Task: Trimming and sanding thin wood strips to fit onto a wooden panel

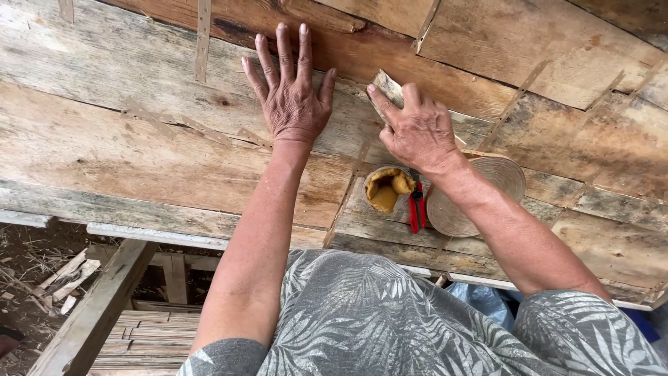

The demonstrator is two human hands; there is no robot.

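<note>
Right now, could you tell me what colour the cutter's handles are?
Red, seen in the head view: cutter.

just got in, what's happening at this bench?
A person leans over a rough plank workbench. The left hand lies flat, fingers spread, on the boards. The right hand grips a small wooden piece, pressing its end against the wood beside the left hand. Below the right wrist stand a small container of yellowish-brown paste, a red-handled tool and a round woven disc. Thin strips lie across the planks.
</note>
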